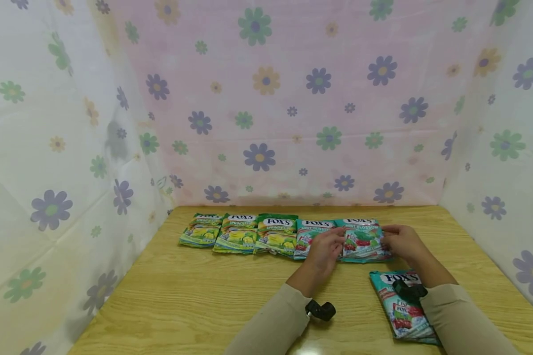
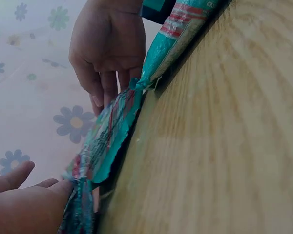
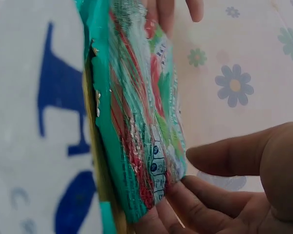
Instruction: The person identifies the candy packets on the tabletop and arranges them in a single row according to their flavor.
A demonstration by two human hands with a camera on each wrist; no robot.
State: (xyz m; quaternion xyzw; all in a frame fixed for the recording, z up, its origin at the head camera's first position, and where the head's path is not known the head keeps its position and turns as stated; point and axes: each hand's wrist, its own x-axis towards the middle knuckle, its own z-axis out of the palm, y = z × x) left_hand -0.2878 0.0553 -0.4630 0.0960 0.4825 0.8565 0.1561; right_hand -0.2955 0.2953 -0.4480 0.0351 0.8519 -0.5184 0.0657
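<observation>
A row of candy bags lies along the back of the table. Fox's Mint Blossom bags form its right end: the last bag [image 1: 361, 241] and its left neighbour [image 1: 303, 241]. My left hand [image 1: 323, 251] reaches over where these two meet, and its fingertips touch the last bag's left edge. In the left wrist view its thumb is raised off the packet. At the opposite edge of the last bag, my right hand [image 1: 406, 244] touches the side with extended thumb and fingers. Another Mint Blossom bag [image 1: 399, 308] lies nearer, partly hidden under my right wrist.
Several green Fox's Spring Tea bags [image 1: 237, 234] continue the row leftward. The wooden table [image 1: 195, 301] is bounded by flowered cloth [image 1: 293, 98] behind and at both sides. A black wrist camera [image 1: 322, 310] is on my left wrist.
</observation>
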